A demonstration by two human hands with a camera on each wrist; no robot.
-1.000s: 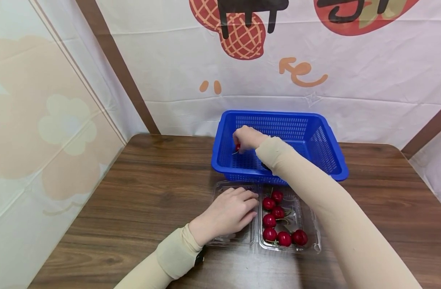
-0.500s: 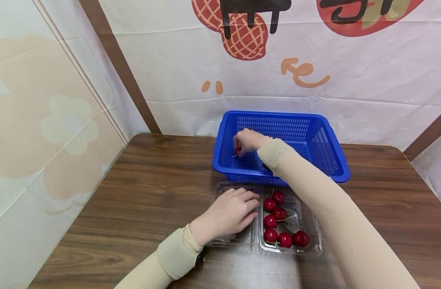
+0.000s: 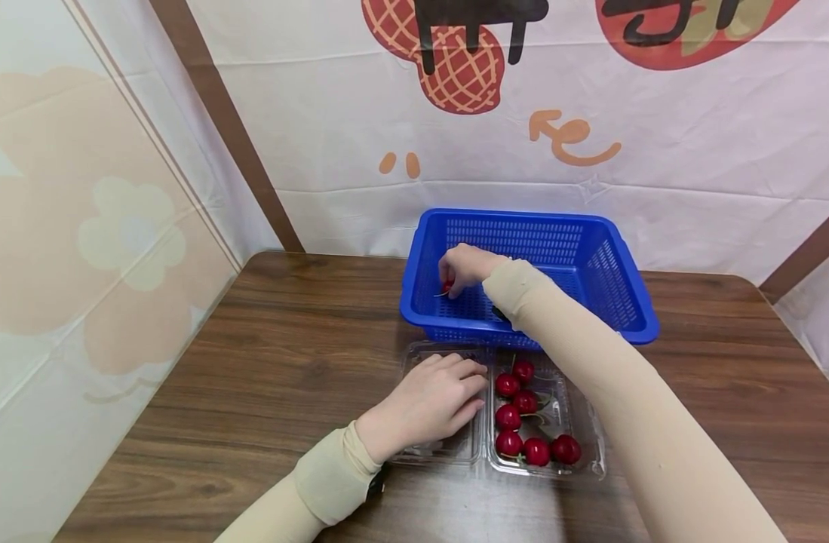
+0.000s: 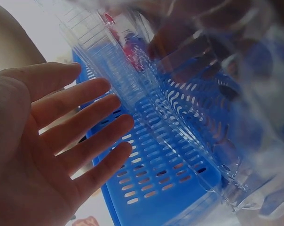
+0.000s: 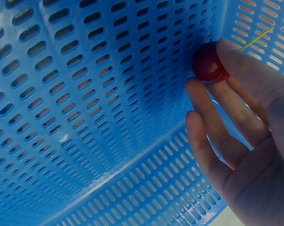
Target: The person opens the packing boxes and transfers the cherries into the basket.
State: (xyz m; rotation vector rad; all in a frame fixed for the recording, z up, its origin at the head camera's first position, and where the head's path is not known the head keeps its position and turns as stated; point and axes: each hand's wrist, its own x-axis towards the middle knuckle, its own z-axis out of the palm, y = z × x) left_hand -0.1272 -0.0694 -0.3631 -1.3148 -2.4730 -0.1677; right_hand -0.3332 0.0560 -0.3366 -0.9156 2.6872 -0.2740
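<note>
In the right wrist view my right hand (image 5: 245,122) pinches a red cherry (image 5: 209,63) with a thin green stem between thumb and fingers. That hand reaches into the left end of a blue slotted basket (image 3: 604,264), low near its floor. My left hand (image 3: 428,400) lies with fingers spread over the left half of a clear plastic clamshell box (image 3: 594,445), seen palm-side in the left wrist view. Several red cherries (image 3: 508,416) with stems sit in the box's right half, in a column and along the front edge.
The box lies right in front of the basket on a brown wooden table (image 3: 265,362). Behind the basket hangs a printed white cloth (image 3: 319,151). My right forearm crosses over the basket's front rim and the box's right side.
My right hand has lowered slightly with the cherry inside the basket. The left hand and the cherries in the box keep their places, while the head view has shifted a little.
</note>
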